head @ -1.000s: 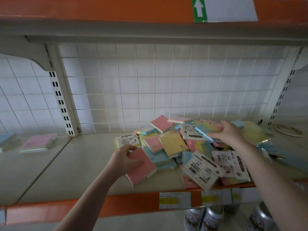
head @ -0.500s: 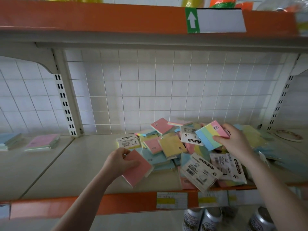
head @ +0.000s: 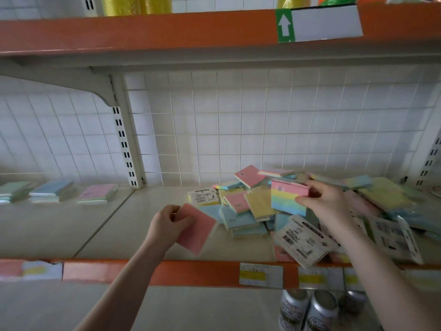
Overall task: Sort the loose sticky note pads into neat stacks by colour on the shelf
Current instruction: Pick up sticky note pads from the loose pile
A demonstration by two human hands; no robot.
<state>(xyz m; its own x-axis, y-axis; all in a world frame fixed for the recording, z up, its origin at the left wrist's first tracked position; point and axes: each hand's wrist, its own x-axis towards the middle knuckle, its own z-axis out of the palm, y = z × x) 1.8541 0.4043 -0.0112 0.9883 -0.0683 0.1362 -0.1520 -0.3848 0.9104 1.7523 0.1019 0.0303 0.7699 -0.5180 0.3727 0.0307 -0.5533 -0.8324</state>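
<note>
A loose pile of sticky note pads (head: 253, 209) in pink, blue and yellow covers the right half of the shelf (head: 100, 225). My left hand (head: 167, 225) grips a pink pad (head: 198, 226) just left of the pile, lifted off the shelf. My right hand (head: 327, 201) pinches a rainbow-striped pad (head: 287, 198) above the pile's middle. Three sorted stacks lie far left on the neighbouring shelf section: green (head: 14, 191), blue (head: 52, 191) and pink (head: 97, 193).
A white upright post (head: 124, 144) divides the shelf sections. The orange front rail (head: 191, 271) carries price labels. An upper shelf (head: 167, 32) overhangs. Cans (head: 307, 311) stand on the shelf below. Packaged pads (head: 303, 240) overhang the front edge at right.
My right hand lifted the rainbow pad out of the pile and turned it upright. My left hand raised the pink pad and drew it slightly left.
</note>
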